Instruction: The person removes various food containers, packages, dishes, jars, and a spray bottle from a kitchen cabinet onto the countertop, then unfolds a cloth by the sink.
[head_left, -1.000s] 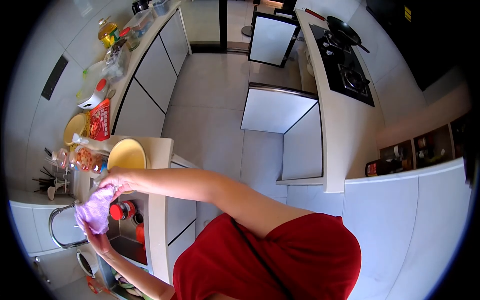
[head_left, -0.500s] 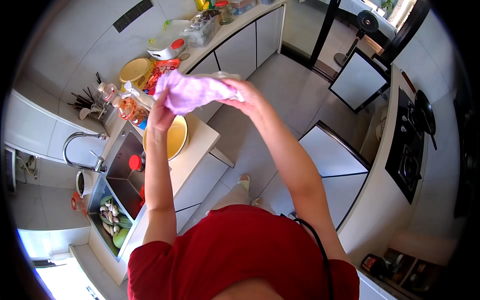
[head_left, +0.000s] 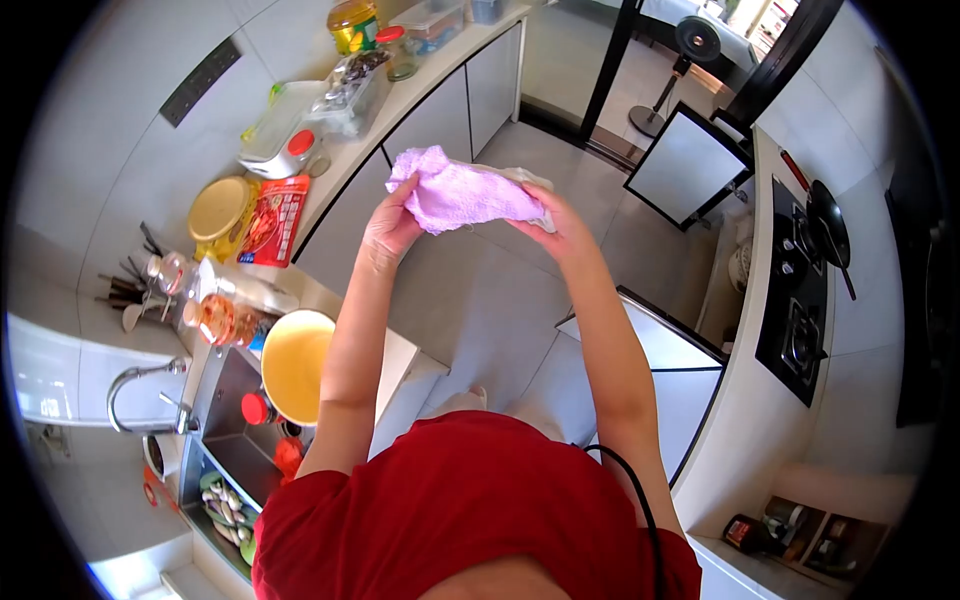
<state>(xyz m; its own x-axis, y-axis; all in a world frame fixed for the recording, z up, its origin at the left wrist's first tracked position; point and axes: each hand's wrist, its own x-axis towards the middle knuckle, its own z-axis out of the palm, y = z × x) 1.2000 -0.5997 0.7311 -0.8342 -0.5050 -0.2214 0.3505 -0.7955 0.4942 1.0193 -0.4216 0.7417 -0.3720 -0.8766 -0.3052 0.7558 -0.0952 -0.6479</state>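
A crumpled purple cloth (head_left: 465,197) is stretched between my two hands, above the floor and clear of the counter. My left hand (head_left: 393,222) grips its left end, thumb on top. My right hand (head_left: 556,226) is closed on the right end, where a whitish cloth or layer (head_left: 530,180) shows behind the purple. The fingers behind the cloth are partly hidden. Below and left of my left hand, a yellow bowl (head_left: 297,366) sits on the counter beside the sink (head_left: 235,410).
Jars, a red packet (head_left: 275,222) and clear containers line the left counter. A red-lidded jar (head_left: 257,408) and vegetables (head_left: 228,515) are at the sink. Right, a pan (head_left: 828,222) rests by the stove (head_left: 790,310). A cabinet door (head_left: 685,165) stands ahead, a fan (head_left: 680,70) beyond.
Both hands have carried the purple cloth from over the sink rightward, over the floor, and now hold it spread. The view has turned with the head.
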